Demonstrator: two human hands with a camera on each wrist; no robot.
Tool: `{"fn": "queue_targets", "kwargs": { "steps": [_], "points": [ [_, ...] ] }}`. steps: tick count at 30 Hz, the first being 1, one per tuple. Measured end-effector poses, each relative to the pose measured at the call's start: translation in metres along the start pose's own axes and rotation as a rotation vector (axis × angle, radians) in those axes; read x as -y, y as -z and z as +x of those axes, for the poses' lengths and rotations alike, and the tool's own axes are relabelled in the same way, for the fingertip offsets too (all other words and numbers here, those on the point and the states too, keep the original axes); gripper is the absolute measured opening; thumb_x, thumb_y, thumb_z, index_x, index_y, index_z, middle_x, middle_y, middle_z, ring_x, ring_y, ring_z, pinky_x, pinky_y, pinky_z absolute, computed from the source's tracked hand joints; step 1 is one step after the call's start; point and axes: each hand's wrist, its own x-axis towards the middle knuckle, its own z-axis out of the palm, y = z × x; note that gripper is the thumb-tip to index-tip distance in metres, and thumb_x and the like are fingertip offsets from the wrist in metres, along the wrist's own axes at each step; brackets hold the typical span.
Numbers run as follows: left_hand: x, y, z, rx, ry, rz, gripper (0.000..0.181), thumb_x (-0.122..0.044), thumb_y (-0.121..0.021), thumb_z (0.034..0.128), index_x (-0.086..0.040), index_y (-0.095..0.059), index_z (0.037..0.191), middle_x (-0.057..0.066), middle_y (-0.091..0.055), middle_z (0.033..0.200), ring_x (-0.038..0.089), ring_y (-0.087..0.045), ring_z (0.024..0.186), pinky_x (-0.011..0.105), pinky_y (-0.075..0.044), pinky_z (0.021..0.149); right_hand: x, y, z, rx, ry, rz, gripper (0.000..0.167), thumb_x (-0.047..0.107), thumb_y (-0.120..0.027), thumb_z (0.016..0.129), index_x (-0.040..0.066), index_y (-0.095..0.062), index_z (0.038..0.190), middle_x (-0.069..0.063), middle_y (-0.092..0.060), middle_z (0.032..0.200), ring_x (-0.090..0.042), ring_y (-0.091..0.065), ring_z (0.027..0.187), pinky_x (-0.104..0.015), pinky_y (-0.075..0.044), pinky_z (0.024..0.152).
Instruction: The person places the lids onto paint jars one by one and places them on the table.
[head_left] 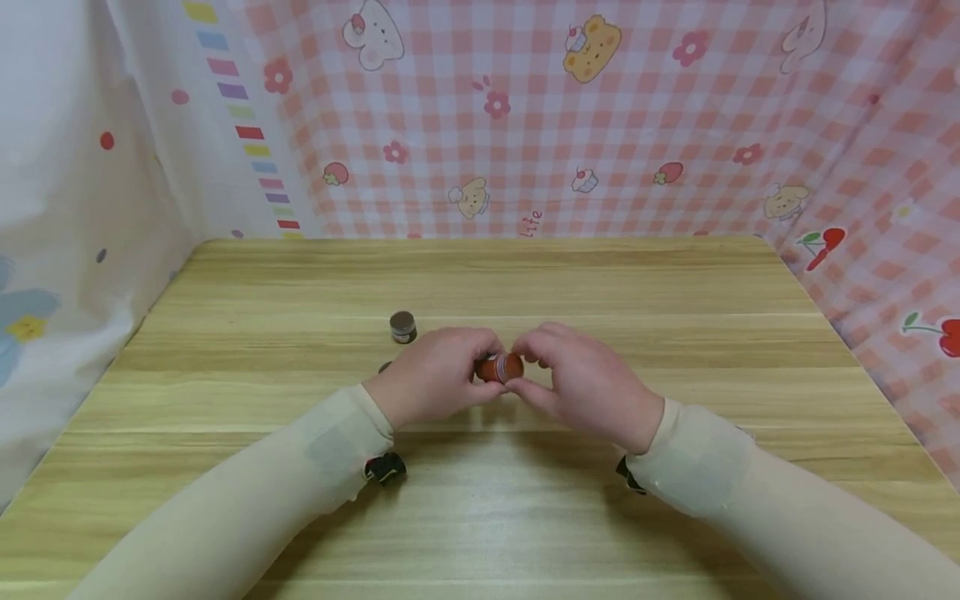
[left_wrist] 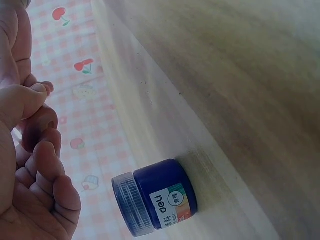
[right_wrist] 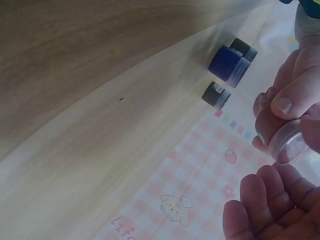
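A small reddish-brown paint jar [head_left: 498, 367] with a clear lid [right_wrist: 287, 145] is held on its side above the table, lid pointing right. My left hand [head_left: 442, 371] grips the jar's body, thumb pressed along it in the right wrist view. From the other side, my right hand [head_left: 585, 379] has its thumb and forefinger at the lid's rim. Its other fingers [right_wrist: 255, 195] are loosely bent, apart from the jar. In the left wrist view a blue paint jar [left_wrist: 162, 195] labelled "deli" stands near the left hand.
Behind the left hand, a dark-brown jar [head_left: 402, 327] stands on the wooden table [head_left: 480, 517]. The right wrist view has the blue jar between two dark jars, one dark jar [right_wrist: 242, 47] partly covered by it. A checked cloth [head_left: 480, 108] hangs behind the table.
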Motion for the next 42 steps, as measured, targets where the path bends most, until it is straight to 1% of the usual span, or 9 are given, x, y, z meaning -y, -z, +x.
{"fn": "queue_targets", "kwargs": {
  "steps": [3,6,11,16,23,27,34,37,42],
  "points": [
    [0.0005,-0.0002,-0.0001,0.000,-0.005,0.004,0.017,-0.028,-0.078,0.0946,-0.016,-0.068,0.103,-0.007,-0.062,0.081,0.009,-0.055,0.072,0.025,-0.047,0.066,0.0002,0.0006,-0.0006,0.002,-0.009,-0.002,0.033,0.023,-0.086,0.088,0.009,-0.071,0.113,-0.002,-0.071,0.103,-0.019,-0.066,0.092,-0.035,-0.056,0.079],
    [0.0004,-0.0003,-0.0002,-0.005,-0.015,0.014,0.019,-0.029,-0.078,0.0948,-0.015,-0.068,0.104,-0.005,-0.064,0.082,0.009,-0.055,0.072,0.025,-0.046,0.066,-0.0004,0.0003,-0.0005,-0.002,0.006,-0.003,0.035,0.019,-0.085,0.087,0.009,-0.070,0.117,-0.003,-0.072,0.105,-0.019,-0.067,0.093,-0.035,-0.057,0.080],
    [0.0002,-0.0004,0.0000,-0.003,-0.018,0.025,0.018,-0.030,-0.077,0.0949,-0.016,-0.067,0.101,-0.003,-0.064,0.081,0.009,-0.053,0.070,0.025,-0.044,0.064,-0.0004,-0.0002,0.0002,0.006,0.013,-0.005,0.025,0.018,-0.084,0.088,0.012,-0.071,0.108,-0.001,-0.070,0.102,-0.016,-0.065,0.094,-0.035,-0.057,0.082],
    [0.0009,-0.0013,0.0001,-0.002,-0.011,0.017,0.018,-0.028,-0.078,0.0936,-0.017,-0.068,0.102,-0.005,-0.063,0.080,0.009,-0.054,0.070,0.025,-0.045,0.064,-0.0001,0.0004,-0.0006,0.012,-0.002,0.001,0.035,0.019,-0.086,0.086,0.008,-0.069,0.115,-0.004,-0.071,0.107,-0.020,-0.066,0.096,-0.036,-0.058,0.082],
    [0.0009,-0.0018,-0.0007,-0.006,-0.024,0.017,0.018,-0.031,-0.077,0.0949,-0.017,-0.067,0.100,0.001,-0.067,0.082,0.010,-0.053,0.071,0.025,-0.045,0.064,0.0014,0.0004,0.0003,0.009,0.005,0.000,0.022,0.016,-0.084,0.088,0.011,-0.071,0.105,-0.002,-0.071,0.104,-0.019,-0.068,0.097,-0.037,-0.058,0.085],
    [0.0008,-0.0019,-0.0006,-0.001,-0.020,0.014,0.018,-0.030,-0.077,0.0949,-0.017,-0.068,0.101,0.001,-0.068,0.083,0.009,-0.053,0.071,0.025,-0.045,0.064,0.0017,0.0017,-0.0002,0.029,-0.020,0.005,0.029,0.017,-0.084,0.087,0.009,-0.069,0.111,-0.004,-0.071,0.106,-0.021,-0.068,0.099,-0.039,-0.058,0.086],
    [-0.0008,-0.0016,-0.0006,0.012,-0.013,0.012,0.016,-0.030,-0.078,0.0947,-0.018,-0.067,0.100,-0.002,-0.067,0.083,0.009,-0.054,0.072,0.025,-0.046,0.066,0.0005,0.0016,-0.0006,0.045,-0.014,-0.005,0.024,0.015,-0.083,0.087,0.011,-0.070,0.106,-0.002,-0.070,0.102,-0.020,-0.068,0.100,-0.039,-0.058,0.088],
    [-0.0008,-0.0020,-0.0010,0.008,-0.015,0.005,0.017,-0.030,-0.078,0.0944,-0.018,-0.068,0.100,-0.002,-0.067,0.084,0.009,-0.055,0.073,0.025,-0.046,0.066,0.0001,0.0011,-0.0005,0.043,-0.010,-0.007,0.031,0.017,-0.084,0.087,0.007,-0.069,0.112,-0.004,-0.070,0.104,-0.021,-0.067,0.099,-0.039,-0.058,0.085],
    [-0.0007,-0.0026,-0.0010,0.005,-0.010,0.001,0.017,-0.030,-0.078,0.0944,-0.018,-0.067,0.100,0.000,-0.068,0.084,0.010,-0.055,0.073,0.025,-0.046,0.067,-0.0002,-0.0005,-0.0007,0.024,0.001,0.012,0.024,0.015,-0.082,0.087,0.012,-0.068,0.106,-0.002,-0.069,0.102,-0.020,-0.067,0.099,-0.037,-0.058,0.086]
  ]
}}
